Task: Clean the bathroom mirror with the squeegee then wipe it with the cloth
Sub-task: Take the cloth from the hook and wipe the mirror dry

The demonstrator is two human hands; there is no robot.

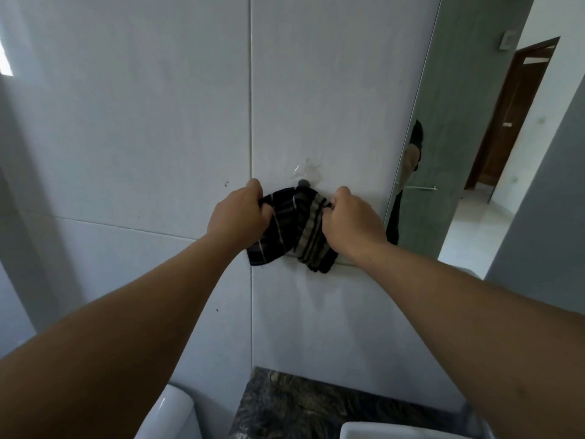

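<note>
A dark cloth point(286, 231) with pale stripes hangs against the white tiled wall, just under a small grey hook point(303, 183). My left hand point(239, 213) grips the cloth's upper left corner. My right hand point(351, 221) grips its upper right corner. The cloth sags between both fists. The mirror point(468, 137) runs along the right side of the wall, seen at a steep angle; it reflects a doorway and part of a person. No squeegee is in view.
A dark granite counter point(285, 403) lies below, with a white basin point(395, 430) at its near right. A white toilet tank point(171, 413) sits at the lower left. A clear adhesive mount point(304, 169) sticks to the tile above the hook.
</note>
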